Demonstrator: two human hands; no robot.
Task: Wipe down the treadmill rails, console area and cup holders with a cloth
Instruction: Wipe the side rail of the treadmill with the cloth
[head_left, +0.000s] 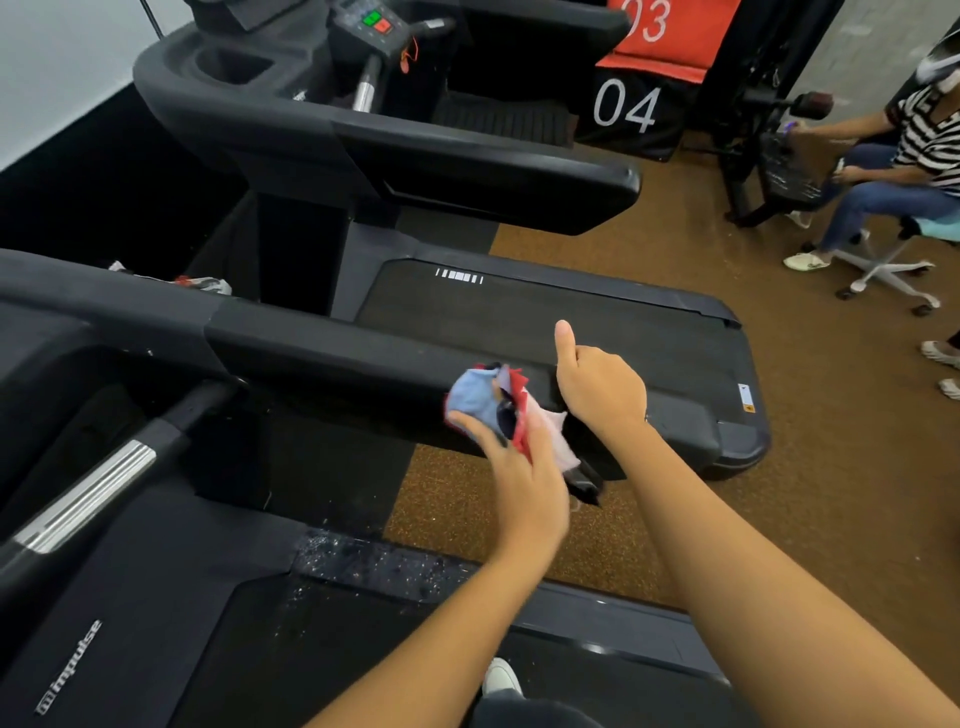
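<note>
My left hand (519, 478) clutches the bunched blue-red cloth (475, 397) on the black treadmill rail (311, 343); right hand (597, 389) grips the rail alongside.

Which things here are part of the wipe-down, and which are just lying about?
In the job:
- cloth, held by the left hand
- side rail of the near treadmill, gripped by the right hand

Lying about:
- neighbouring treadmill
- crumpled white-and-red rag beyond the rail
- office chair with a seated person
- 04 panel
</note>
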